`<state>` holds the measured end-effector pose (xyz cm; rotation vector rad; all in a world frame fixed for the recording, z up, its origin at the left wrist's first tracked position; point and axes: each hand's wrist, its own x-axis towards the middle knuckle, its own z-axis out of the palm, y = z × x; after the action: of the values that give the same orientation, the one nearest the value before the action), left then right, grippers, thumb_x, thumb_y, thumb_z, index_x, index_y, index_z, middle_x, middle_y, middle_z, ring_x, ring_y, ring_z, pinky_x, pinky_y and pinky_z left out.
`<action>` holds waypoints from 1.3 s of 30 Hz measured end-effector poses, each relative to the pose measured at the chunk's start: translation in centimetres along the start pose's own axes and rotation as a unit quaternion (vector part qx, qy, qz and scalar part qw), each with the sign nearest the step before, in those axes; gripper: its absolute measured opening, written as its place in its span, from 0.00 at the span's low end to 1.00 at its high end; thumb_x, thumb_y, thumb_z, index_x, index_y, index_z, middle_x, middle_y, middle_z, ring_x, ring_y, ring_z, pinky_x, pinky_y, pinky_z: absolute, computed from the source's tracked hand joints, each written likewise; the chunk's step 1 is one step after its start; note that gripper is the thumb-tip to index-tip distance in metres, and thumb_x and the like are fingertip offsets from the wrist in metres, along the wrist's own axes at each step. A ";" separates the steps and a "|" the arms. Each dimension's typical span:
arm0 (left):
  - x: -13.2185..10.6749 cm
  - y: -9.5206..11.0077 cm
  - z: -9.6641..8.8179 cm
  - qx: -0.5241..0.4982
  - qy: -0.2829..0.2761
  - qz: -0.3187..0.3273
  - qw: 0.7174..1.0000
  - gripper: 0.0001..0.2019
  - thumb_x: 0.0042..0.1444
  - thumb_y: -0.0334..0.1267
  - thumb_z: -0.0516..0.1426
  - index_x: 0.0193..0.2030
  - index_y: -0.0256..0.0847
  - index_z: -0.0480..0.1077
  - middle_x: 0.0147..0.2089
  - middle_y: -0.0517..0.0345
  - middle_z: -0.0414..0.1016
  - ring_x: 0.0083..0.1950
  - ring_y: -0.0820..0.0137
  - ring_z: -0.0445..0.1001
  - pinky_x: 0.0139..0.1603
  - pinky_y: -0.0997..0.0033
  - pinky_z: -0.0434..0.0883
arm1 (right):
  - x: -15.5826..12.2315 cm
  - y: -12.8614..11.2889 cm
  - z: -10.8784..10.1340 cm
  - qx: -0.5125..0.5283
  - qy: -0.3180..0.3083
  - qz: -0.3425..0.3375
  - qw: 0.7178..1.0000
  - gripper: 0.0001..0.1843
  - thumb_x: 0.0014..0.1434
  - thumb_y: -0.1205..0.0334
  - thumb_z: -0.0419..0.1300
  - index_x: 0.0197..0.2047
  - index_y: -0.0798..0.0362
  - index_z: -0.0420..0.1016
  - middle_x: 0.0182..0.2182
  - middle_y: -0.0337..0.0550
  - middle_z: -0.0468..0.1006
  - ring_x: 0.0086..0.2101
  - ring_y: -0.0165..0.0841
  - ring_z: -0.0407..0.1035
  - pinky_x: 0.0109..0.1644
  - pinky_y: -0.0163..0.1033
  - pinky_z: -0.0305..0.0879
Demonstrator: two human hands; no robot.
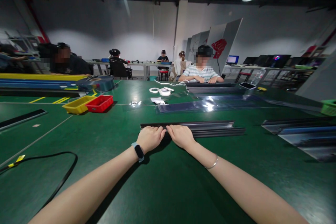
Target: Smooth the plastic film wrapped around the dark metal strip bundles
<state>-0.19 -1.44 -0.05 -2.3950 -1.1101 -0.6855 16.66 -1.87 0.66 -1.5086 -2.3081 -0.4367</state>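
Straight ahead in the head view, both hands meet at the middle of the green table (168, 189). The left hand (150, 139) and right hand (181, 135) sit side by side, almost touching, on the left end of a stack of dark strips (212, 128). The strips lie flat and run from the hands toward the right edge. Both hands' fingers (157, 131) are curled close together over the stack's top, knuckles up, and hold it down. The fingertips are hidden behind the knuckles. A watch (138, 151) is on the left wrist and a bracelet (213, 163) on the right.

Toward the far left stand a yellow tray (78, 105) and a red tray (100, 103), touching each other; their contents cannot be seen from this angle. A green basket (329, 107) is cut off at the right edge.

Beyond the strips lie a clear sheet (199, 105) and tape rolls (165, 92). A black cable (52, 168) loops near the left edge. A person in a striped shirt (201, 73) sits at the far edge. Behind that person a tilted board (219, 47) bears a red fist print; no lettering is readable.
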 end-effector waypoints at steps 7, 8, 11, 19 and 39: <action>0.0 0.0 0.2 0.000 -0.016 0.000 1.000 0.18 0.60 0.41 0.41 0.27 0.38 0.65 0.23 0.55 0.70 0.26 0.69 0.70 0.29 0.69 0.61 | 0.2 0.1 0.3 -0.005 0.005 -0.001 1.000 0.27 0.62 0.53 0.35 0.29 0.55 0.71 0.25 0.46 0.75 0.28 0.30 0.69 0.30 0.33 0.52; 0.0 0.0 0.2 -0.001 -0.015 0.000 1.000 0.18 0.60 0.41 0.41 0.27 0.38 0.65 0.23 0.54 0.70 0.26 0.69 0.70 0.29 0.70 0.61 | 0.3 0.1 0.3 -0.008 0.003 -0.001 1.000 0.27 0.62 0.53 0.35 0.29 0.55 0.71 0.24 0.46 0.75 0.28 0.30 0.69 0.29 0.33 0.52; 0.0 0.0 0.3 -0.002 -0.008 -0.001 1.000 0.19 0.60 0.42 0.41 0.27 0.37 0.66 0.23 0.53 0.70 0.26 0.70 0.70 0.29 0.70 0.62 | 0.4 0.2 0.3 -0.022 -0.011 -0.011 1.000 0.27 0.62 0.53 0.36 0.31 0.56 0.72 0.25 0.48 0.75 0.27 0.30 0.69 0.29 0.33 0.52; -0.1 0.0 0.0 0.012 -0.010 0.000 1.000 0.18 0.60 0.42 0.41 0.27 0.37 0.66 0.23 0.54 0.70 0.27 0.69 0.70 0.30 0.70 0.62 | 0.2 0.1 0.2 -0.009 0.003 -0.002 1.000 0.27 0.62 0.52 0.36 0.28 0.54 0.71 0.25 0.45 0.75 0.28 0.29 0.69 0.30 0.32 0.54; -0.1 0.1 -0.2 0.007 -0.013 -0.012 1.000 0.19 0.60 0.42 0.41 0.27 0.37 0.65 0.23 0.54 0.70 0.28 0.69 0.70 0.31 0.70 0.61 | 0.6 0.1 0.6 -0.041 0.004 -0.009 0.999 0.28 0.62 0.53 0.37 0.27 0.55 0.73 0.24 0.47 0.76 0.26 0.31 0.69 0.29 0.32 0.55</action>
<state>-0.23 -1.68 -0.03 -2.3892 -1.1515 -0.6538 16.44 -1.04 0.40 -1.5222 -2.3259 -0.5482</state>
